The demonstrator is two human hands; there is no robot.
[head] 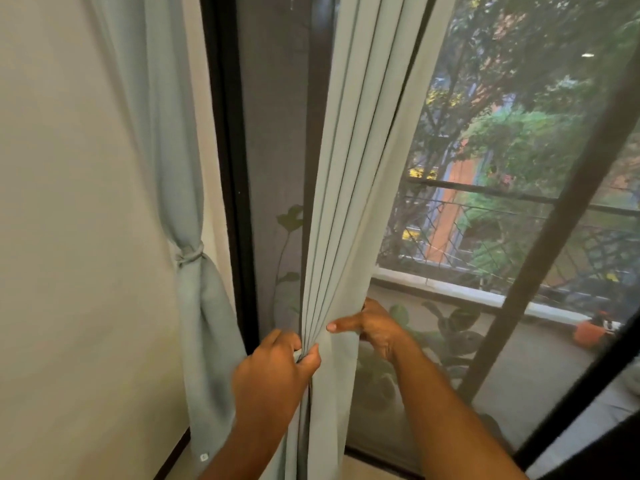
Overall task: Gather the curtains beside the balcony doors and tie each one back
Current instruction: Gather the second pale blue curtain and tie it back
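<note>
Head view: two curtains, one tied [188, 254]; left hand [273, 368] and right hand [374, 327] both grip the loose curtain [346, 209].

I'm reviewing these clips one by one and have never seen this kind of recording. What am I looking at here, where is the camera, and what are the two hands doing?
There is no machine: a person wears one wide-angle camera on the head, looking forward and down at their own arms. The left hand pinches the gathered folds of a pale green curtain, while the right hand reaches round its other edge, thumb pressed on the front. This curtain is not yet tied. Further left, against the wall, a second curtain is already cinched with a fabric tie-back. Behind is a dark-framed balcony door, with a railing and trees outside.
</note>
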